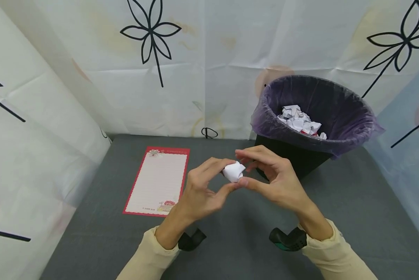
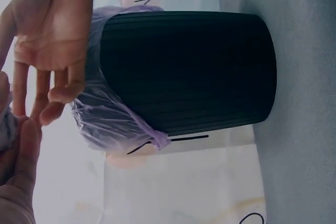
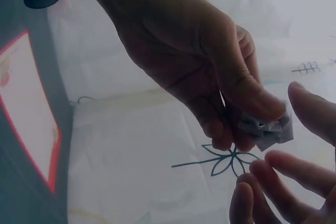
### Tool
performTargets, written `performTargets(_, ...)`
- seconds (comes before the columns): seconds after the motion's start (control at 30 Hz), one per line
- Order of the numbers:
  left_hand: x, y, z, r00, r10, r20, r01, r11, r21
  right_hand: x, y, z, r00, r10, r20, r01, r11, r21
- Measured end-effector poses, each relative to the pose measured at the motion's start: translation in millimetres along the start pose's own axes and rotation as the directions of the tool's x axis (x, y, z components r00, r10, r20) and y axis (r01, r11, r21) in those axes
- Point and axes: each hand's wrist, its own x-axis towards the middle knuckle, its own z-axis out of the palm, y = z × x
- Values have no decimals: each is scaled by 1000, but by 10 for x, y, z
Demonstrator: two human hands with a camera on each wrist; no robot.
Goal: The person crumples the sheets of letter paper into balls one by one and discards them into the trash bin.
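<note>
A crumpled white paper ball [image 1: 233, 172] is held over the grey table, pinched between the thumb and fingers of my left hand [image 1: 202, 189]. My right hand [image 1: 277, 177] is beside it, thumb tip right at the ball's edge and the other fingers loosely bent and spread. In the right wrist view the paper ball [image 3: 270, 132] sits in the left hand [image 3: 194, 51], while the right hand's fingers [image 3: 286, 182] stand apart around it. The left wrist view shows only part of the ball [image 2: 7, 127], at the frame's edge.
A black bin [image 1: 283, 153] lined with a purple bag [image 1: 349, 142] stands at the back right, with crumpled paper [image 1: 300, 120] inside. Left of my hands, a red-bordered sheet of paper [image 1: 158, 181] lies flat on the table [image 1: 100, 241]. Patterned cloth [image 1: 227, 50] hangs behind.
</note>
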Motion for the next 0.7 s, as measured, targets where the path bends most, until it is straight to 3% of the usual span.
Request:
performTargets(0.2,-4,8,-1,1000,-20,-19,19,999,-48,28,22,51,998,-54,24,53,998,36)
performTargets(0.37,3,45,0,995,-91,-29,88,991,-105,28,33,65,993,-115,-20,116,991,71)
performTargets(0.53,14,96,19,984,-165,-65,151,971,-186,29,34,80,987,-152,-47,154,987,42)
performTargets(0.7,23,118,6,979,-180,-91,165,975,-148,23,57,89,983,-165,-82,165,986,-4)
